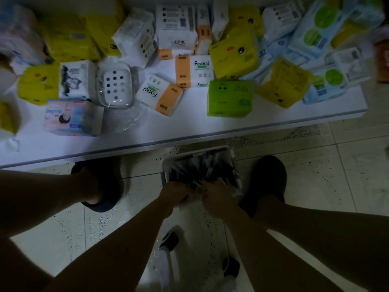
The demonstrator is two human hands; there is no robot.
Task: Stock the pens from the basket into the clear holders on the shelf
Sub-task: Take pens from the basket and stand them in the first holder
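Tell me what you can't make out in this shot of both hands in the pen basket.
Head view, dim throughout:
- pens: in shadow, count and kind unreadable.
- left hand and right hand: fingertips buried among the pens, so each grip cannot be told.
- basket: near side hidden by the hands.
- clear holders: none seen on the shelf; its ends are cut off by the frame edges.
- packs at far left: blurred.

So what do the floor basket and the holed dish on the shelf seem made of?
Basket: probably hard plastic, pale and matt, with a thin moulded rim; dim light leaves it open. Dish: likely glossy white plastic, punched with round holes, inside a clear shiny shell.
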